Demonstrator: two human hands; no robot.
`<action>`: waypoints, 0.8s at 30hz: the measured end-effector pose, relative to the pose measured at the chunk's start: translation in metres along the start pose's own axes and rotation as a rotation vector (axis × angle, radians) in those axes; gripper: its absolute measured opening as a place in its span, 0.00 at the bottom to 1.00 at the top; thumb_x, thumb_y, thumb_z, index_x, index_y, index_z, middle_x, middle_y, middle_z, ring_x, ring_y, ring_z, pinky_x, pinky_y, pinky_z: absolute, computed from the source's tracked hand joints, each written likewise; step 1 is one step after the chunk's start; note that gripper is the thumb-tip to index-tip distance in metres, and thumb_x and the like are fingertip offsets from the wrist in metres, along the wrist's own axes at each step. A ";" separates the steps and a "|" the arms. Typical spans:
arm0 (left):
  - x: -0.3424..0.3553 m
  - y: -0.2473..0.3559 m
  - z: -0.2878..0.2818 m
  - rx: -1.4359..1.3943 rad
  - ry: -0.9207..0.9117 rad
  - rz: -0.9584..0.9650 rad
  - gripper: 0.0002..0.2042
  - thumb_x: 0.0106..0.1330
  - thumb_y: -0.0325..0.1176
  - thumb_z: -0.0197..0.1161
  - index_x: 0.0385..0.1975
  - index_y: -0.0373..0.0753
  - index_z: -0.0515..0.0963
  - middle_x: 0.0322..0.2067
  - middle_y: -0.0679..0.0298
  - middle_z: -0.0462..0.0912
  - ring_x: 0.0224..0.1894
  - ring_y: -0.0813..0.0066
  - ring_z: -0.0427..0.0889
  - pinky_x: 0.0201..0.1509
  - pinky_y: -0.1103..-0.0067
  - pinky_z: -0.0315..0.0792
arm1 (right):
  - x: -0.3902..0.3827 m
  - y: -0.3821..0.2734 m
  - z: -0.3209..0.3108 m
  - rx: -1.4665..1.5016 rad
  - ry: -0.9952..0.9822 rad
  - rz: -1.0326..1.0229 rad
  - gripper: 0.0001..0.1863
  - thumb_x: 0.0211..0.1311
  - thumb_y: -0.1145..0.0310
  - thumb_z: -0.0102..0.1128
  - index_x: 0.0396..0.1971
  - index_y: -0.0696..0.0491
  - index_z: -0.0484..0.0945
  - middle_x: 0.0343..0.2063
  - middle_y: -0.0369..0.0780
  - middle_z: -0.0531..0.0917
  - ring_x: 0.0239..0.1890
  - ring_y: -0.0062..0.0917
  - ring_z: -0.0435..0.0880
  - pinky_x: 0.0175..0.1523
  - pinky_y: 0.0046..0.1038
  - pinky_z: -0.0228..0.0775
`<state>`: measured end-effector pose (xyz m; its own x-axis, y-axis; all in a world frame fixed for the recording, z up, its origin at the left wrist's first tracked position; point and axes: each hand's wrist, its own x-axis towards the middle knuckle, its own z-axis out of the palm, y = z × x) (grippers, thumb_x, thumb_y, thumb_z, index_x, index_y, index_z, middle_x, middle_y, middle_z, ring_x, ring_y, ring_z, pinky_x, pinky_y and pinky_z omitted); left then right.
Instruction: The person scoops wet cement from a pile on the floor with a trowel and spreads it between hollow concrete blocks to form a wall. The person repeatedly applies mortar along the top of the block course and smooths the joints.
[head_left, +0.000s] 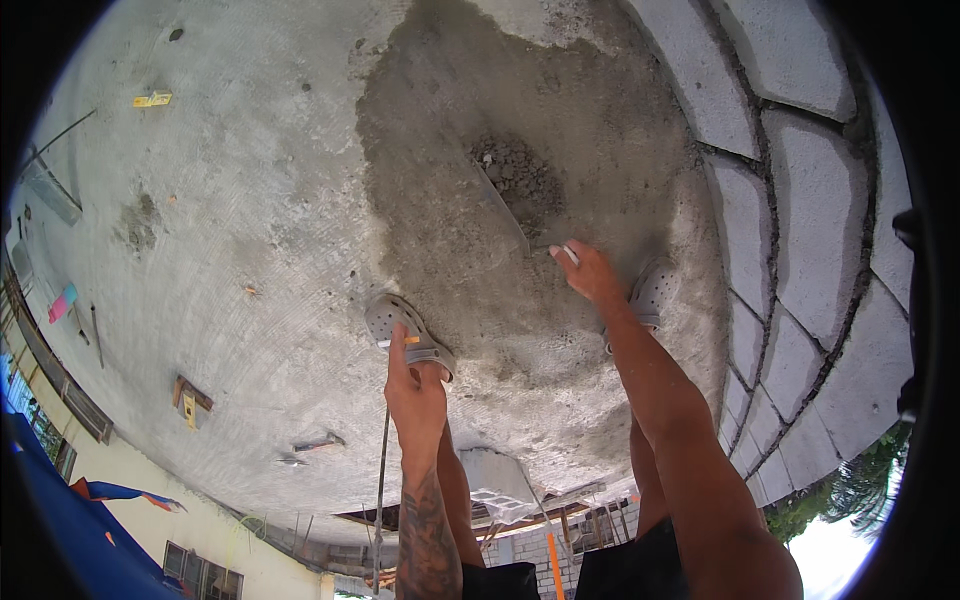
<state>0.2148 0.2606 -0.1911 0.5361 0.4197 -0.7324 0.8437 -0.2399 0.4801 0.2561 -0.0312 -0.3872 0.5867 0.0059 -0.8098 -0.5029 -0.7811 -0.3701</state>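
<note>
In my right hand (585,268), the fingers are closed round the pale handle of a trowel (503,212). Its blade lies low over the wet grey patch (430,120), its edge against a small heap of crumbly grey mortar (522,180). A cigarette (400,341) with an orange filter sits between the fingers of my left hand (415,395). That hand hangs in front of my left clog (410,325), apart from the ground. My right clog (652,295) stands on the right side of the patch, partly behind my right forearm.
Concrete blocks with dark joints (815,210) line the right side. Scattered on the left are a yellow object (152,99), a pink and blue item (62,303), a wooden piece with a yellow item (190,402) and a hammer-like tool (320,441). Behind my feet is a grey block (495,478).
</note>
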 end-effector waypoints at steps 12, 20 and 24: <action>0.001 0.001 -0.002 -0.014 -0.048 -0.067 0.28 0.65 0.23 0.49 0.68 0.30 0.62 0.40 0.50 0.84 0.29 0.73 0.81 0.35 0.78 0.74 | 0.064 -0.161 0.082 0.189 0.153 -0.027 0.25 0.74 0.49 0.45 0.45 0.61 0.73 0.29 0.59 0.83 0.34 0.59 0.83 0.37 0.49 0.76; 0.004 0.026 -0.006 0.012 -0.087 -0.092 0.30 0.63 0.21 0.48 0.69 0.33 0.62 0.63 0.51 0.72 0.43 0.72 0.81 0.41 0.80 0.74 | -0.005 -0.102 0.063 0.382 0.346 0.082 0.29 0.74 0.47 0.44 0.50 0.63 0.72 0.34 0.63 0.81 0.43 0.57 0.83 0.45 0.51 0.75; 0.007 0.014 -0.011 0.012 -0.064 -0.057 0.29 0.62 0.22 0.49 0.68 0.30 0.62 0.49 0.47 0.82 0.32 0.70 0.84 0.37 0.77 0.76 | 0.078 -0.228 0.044 0.414 0.243 -0.108 0.26 0.76 0.50 0.41 0.46 0.63 0.71 0.33 0.61 0.82 0.37 0.58 0.84 0.39 0.48 0.78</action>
<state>0.2301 0.2693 -0.1840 0.4877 0.3763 -0.7877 0.8728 -0.2278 0.4316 0.3884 0.1743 -0.3861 0.7555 -0.1110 -0.6456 -0.6124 -0.4697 -0.6359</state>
